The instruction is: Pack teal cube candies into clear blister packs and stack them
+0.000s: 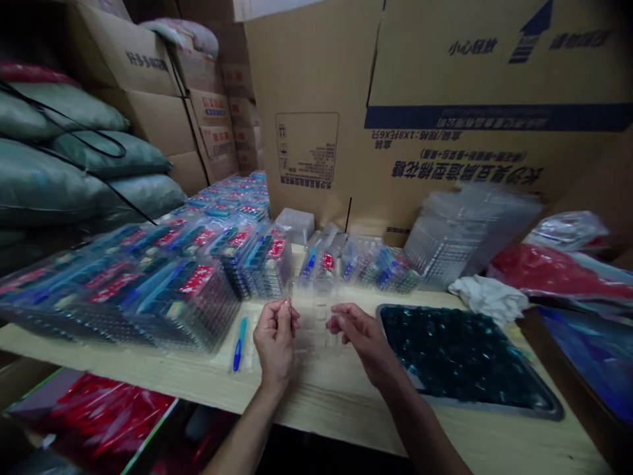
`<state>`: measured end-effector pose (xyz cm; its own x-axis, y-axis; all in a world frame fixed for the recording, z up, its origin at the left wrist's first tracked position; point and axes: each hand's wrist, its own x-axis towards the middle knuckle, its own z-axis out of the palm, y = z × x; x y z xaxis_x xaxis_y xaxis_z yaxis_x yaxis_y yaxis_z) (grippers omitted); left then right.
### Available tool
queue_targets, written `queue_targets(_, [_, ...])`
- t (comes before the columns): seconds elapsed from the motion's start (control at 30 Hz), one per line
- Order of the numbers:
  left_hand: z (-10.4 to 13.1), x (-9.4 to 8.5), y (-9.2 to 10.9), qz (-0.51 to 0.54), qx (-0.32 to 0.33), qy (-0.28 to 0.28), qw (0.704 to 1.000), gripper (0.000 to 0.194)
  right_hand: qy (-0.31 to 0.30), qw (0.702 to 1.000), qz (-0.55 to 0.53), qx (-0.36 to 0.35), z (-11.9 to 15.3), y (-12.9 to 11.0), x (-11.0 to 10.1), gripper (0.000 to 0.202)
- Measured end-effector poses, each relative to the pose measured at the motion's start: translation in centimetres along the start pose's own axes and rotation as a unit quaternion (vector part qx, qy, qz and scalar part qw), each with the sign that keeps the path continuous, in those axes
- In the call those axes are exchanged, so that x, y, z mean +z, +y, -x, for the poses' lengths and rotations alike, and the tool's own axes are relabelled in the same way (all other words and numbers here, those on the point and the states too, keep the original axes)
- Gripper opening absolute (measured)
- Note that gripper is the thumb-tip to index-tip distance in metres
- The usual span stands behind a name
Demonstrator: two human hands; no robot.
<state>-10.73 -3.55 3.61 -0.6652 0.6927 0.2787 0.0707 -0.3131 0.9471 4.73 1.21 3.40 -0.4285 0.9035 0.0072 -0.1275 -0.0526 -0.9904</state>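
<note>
My left hand is closed, thumb against the fingers, on the left edge of a clear plastic tray with moulded compartments. At the tray's right edge is my right hand, its fingers curled in around the plastic. The tray is see-through and blurred, so I cannot tell whether it is one layer or more. Left of my left hand, a blue pen with a light-blue end lies over another clear tray on the table. To the right of my right hand, a grey tray holds many dark teal glossy pieces.
Stacks of filled clear packs crowd the table's left side. Behind my hands are more packs and nested clear trays, before a large cardboard box. A white cloth lies right. Red packets sit below the table.
</note>
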Motion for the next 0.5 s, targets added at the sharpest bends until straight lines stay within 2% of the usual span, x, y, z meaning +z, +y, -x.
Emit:
queue_targets(0.13, [0.3, 0.0, 0.0, 0.006, 0.018, 0.008, 1.000, 0.025, 0.012, 0.999, -0.015, -0.044, 0.4, -1.1, 0.5, 0.035])
queue_targets(0.23, [0.3, -0.2, -0.5, 0.021, -0.004, -0.008, 1.000, 0.030, 0.008, 0.998, -0.028, -0.049, 0.6, -1.4, 0.7, 0.034])
queue_targets(0.37, [-0.2, -0.2, -0.6, 0.064, -0.056, -0.022, 0.996, 0.039, 0.003, 0.996, -0.084, -0.014, 0.4, -1.5, 0.7, 0.037])
queue_targets(0.5, [-0.4, -0.1, 0.6, 0.077, -0.102, -0.052, 0.990, 0.047, 0.021, 0.989, -0.144, 0.027, 0.4, -1.5, 0.3, 0.041])
